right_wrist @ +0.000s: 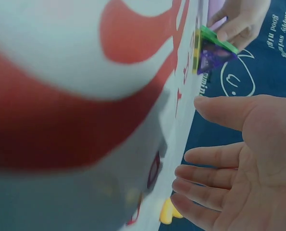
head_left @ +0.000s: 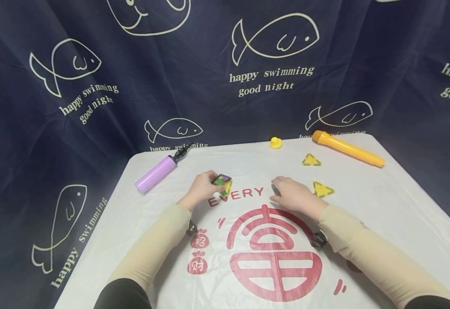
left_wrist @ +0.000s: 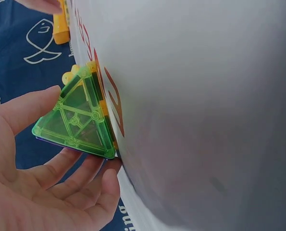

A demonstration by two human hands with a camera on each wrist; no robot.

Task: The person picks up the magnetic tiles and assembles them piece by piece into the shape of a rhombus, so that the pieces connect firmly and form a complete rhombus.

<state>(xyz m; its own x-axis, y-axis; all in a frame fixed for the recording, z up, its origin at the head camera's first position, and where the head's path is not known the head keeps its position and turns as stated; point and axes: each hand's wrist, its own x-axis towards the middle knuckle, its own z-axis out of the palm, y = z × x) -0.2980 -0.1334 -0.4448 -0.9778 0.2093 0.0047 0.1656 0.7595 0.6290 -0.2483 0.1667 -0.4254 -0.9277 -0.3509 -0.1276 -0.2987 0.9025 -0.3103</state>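
The left hand (head_left: 203, 188) pinches a tile assembly (head_left: 222, 185) between thumb and fingers, over the lettering at the middle of the desk (head_left: 126, 214). The assembly joins green, purple and yellow tiles; its contact with the desk appears likely, but the lower edge is partly hidden. The right hand (head_left: 293, 193) is near the assembly, fingers extended, thumb wide. One yellow triangle (head_left: 319, 191) lies beside the right wrist; another triangle (head_left: 311, 162) lies farther back.
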